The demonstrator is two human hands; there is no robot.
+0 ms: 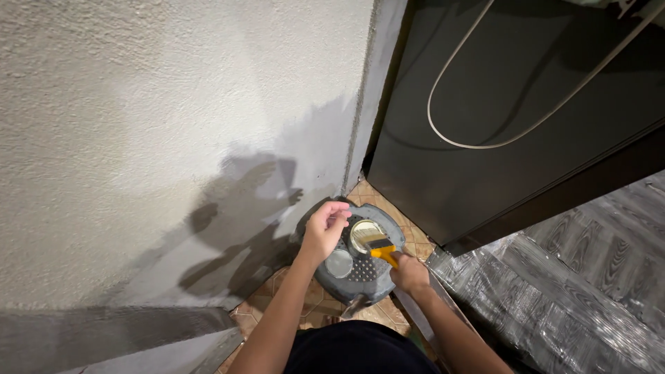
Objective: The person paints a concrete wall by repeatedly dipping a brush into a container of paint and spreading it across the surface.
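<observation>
My left hand point(324, 228) grips the near-left rim of a grey paint tray point(374, 287) held low over the floor. The tray has a ribbed section and a round well of pale paint point(364, 232). My right hand point(409, 272) holds a paintbrush point(379, 246) by its yellow handle. The brush's bristles rest at the edge of the paint well.
A rough white plastered wall point(159, 138) fills the left, with shadows of my arms on it. A dark door point(499, 125) stands to the right, with a pale cord point(443, 131) looping across it. Brown floor tiles point(315, 305) lie below, and plastic-covered wood-pattern flooring point(575, 277) lies at the right.
</observation>
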